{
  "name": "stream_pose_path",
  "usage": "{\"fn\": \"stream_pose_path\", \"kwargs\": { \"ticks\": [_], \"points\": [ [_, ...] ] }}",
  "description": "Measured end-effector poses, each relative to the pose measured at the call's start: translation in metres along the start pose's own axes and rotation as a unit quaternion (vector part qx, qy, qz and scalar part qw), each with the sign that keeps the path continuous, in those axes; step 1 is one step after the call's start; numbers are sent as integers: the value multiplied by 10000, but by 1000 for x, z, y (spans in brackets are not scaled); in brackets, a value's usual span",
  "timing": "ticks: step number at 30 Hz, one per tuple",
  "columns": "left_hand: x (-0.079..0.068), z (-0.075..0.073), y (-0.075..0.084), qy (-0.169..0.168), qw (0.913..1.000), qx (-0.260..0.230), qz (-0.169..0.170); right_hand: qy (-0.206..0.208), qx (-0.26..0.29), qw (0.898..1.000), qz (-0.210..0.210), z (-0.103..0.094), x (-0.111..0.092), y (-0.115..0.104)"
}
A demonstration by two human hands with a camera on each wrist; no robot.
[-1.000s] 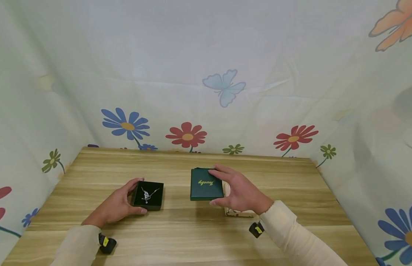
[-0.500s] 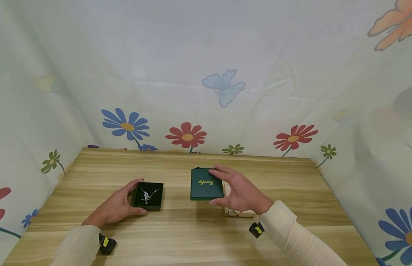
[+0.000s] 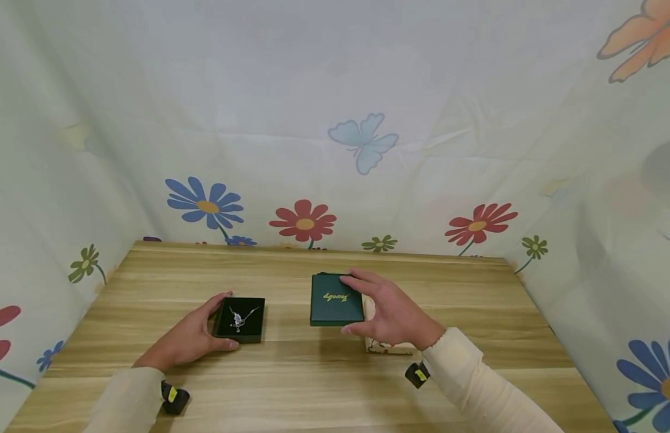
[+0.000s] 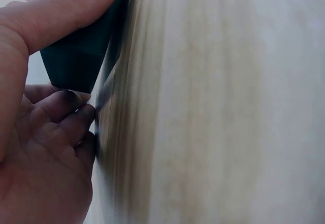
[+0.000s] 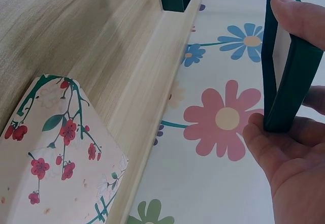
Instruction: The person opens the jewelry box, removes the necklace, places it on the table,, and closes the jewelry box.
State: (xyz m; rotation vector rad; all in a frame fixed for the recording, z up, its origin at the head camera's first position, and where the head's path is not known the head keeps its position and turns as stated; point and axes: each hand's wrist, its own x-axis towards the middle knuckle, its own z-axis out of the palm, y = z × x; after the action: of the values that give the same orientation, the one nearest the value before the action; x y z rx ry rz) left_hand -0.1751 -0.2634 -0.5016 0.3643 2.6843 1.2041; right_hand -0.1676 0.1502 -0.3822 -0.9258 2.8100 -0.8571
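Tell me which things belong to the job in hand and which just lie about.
In use:
dark green square open box, in the left grip
silver-coloured necklace, inside that box
dark green square lid with gold lettering, in the right grip

Seemingly lying about:
cream angular object printed with red flowers, on the wood-grain table

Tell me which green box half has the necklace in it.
The base in the left hand: its dark inside holds the silvery necklace. The other, the lid in the right hand, shows gold lettering on top.
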Motion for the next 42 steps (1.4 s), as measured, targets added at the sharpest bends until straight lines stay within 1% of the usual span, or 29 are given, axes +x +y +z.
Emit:
{"fn": "stream_pose_path", "kwargs": {
  "ticks": [6, 11, 18, 29, 42],
  "points": [
    [0, 0, -1, -113, 9999, -13, 21, 16, -13, 10000, 26, 1, 0, 0],
    [0, -2, -2, -239, 9996, 95, -70, 11, -65, 10000, -36, 5, 2, 2],
    [3, -4, -4, -413, 9991, -25, -25, 78, -89, 9999, -48, 7, 4, 2],
    [4, -7, -6, -380, 9993, -12, -13, 23, -240, 9997, -98, 7, 10, 0],
    [7, -3, -9, -368, 9993, -95, -70, 15, -163, 9998, -58, 10, 12, 3]
  ]
}}
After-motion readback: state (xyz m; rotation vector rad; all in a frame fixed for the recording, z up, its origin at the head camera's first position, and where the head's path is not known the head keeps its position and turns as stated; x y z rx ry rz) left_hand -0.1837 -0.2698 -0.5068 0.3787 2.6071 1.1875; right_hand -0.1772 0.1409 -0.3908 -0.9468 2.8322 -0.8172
